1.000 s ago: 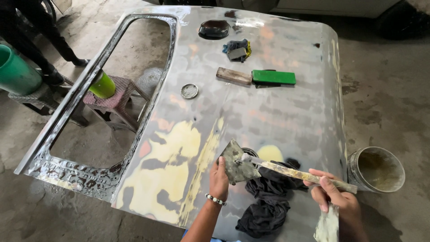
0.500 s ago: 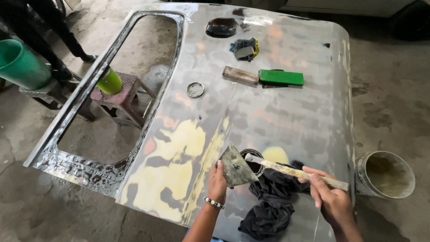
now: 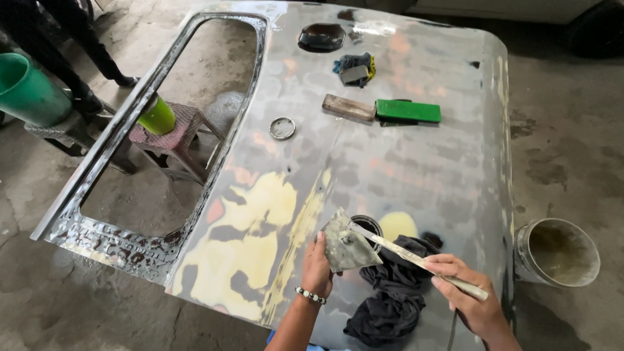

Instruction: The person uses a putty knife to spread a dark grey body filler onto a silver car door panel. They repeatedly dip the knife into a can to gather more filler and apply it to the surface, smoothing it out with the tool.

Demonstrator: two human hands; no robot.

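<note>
Head view: left hand [image 3: 317, 265] pinches smeared spreader [image 3: 348, 244], grip closed on its lower edge. Right hand [image 3: 469, 294] wraps putty knife [image 3: 406, 255], blade tip touching spreader above panel [image 3: 403, 169]. Step looks like scraping filler between tools; blade must stay flat. Small tin [image 3: 368, 225] behind spreader, contents hidden. Bucket [image 3: 558, 252] on floor, dirty, seemingly empty.

The knife [image 3: 416, 260] in the right hand [image 3: 469, 296] now touches the spreader [image 3: 348, 244].

No packages, labels, signs or screens are in view.
</note>
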